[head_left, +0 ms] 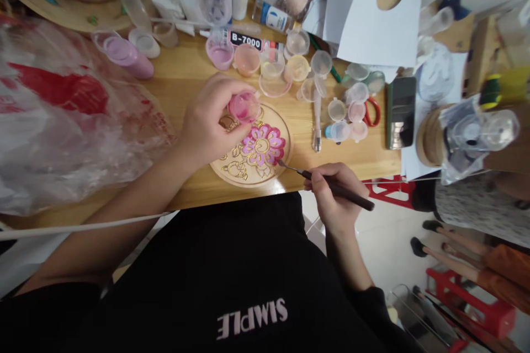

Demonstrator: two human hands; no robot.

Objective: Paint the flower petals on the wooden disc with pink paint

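A round wooden disc (234, 171) with a gold-outlined flower design lies near the table's front edge; its flower (263, 145) is filled with pink and purple. My left hand (209, 124) is closed around a small clear cup of pink paint (244, 106), held over the disc's upper left. My right hand (334, 194) pinches a thin dark tool (331, 186) like a pen, its metal tip touching the disc's right edge beside the flower.
Several small paint cups (298, 68) and lids crowd the table behind the disc, with a B-7000 glue tube (248, 40), red scissors (372, 113), a phone (401, 112) and white paper. Crumpled clear plastic (62, 116) lies left. Red stools and another person's legs show at right.
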